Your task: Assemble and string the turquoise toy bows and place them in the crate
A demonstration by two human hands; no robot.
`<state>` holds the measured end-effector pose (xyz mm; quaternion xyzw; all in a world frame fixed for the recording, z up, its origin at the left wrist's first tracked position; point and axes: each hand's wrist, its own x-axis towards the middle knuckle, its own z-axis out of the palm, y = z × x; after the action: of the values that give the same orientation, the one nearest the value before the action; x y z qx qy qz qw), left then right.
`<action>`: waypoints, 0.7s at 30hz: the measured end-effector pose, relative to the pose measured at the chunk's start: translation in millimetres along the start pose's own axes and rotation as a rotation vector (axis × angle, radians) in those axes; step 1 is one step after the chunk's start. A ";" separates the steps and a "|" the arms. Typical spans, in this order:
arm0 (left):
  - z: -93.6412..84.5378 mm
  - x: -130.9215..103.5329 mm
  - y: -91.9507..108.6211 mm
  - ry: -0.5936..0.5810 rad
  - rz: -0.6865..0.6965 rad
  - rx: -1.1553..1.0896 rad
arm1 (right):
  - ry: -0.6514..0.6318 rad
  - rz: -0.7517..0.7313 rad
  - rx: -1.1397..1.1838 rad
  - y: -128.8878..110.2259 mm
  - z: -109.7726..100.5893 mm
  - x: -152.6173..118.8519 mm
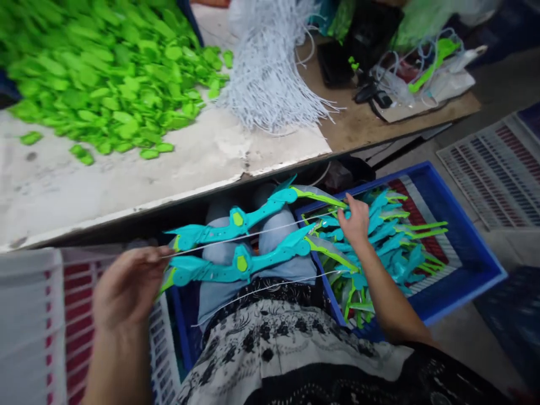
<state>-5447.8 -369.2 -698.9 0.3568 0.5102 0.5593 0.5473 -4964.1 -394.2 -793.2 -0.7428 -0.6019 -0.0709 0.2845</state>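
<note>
The upper toy bow (264, 212) and lower toy bow (270, 260) lie across the lap at center. Left hand (126, 287), 8 o'clock: fingers pinched closed on the white cord (253, 232) at the upper bow's end. Right hand (355, 220), 2 o'clock: fingers closed at that bow's opposite tip. Blue crate (476, 281), 3 o'clock: contains piled turquoise-and-lime bow assemblies (386, 236). White slatted basket (54, 337), 8 o'clock: contents unclear. Table (202, 149), 11 o'clock: carries loose lime pieces (126, 95).
</note>
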 end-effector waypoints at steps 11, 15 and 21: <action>59.2 -37.0 -30.1 -0.015 -0.171 -0.307 | -0.673 -1.066 0.038 -272.4 84.5 11.0; 59.2 -41.4 -26.7 -0.101 -0.133 -0.337 | -0.815 -1.030 -0.121 -284.8 86.0 16.5; 40.9 -44.4 -35.4 0.057 0.050 -0.228 | -1.016 -1.039 -0.172 -263.5 71.4 57.0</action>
<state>-5393.3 -409.4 -716.7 0.2886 0.4496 0.6371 0.5556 -5212.2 -279.3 -737.9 -0.3224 -0.9266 0.1097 -0.1594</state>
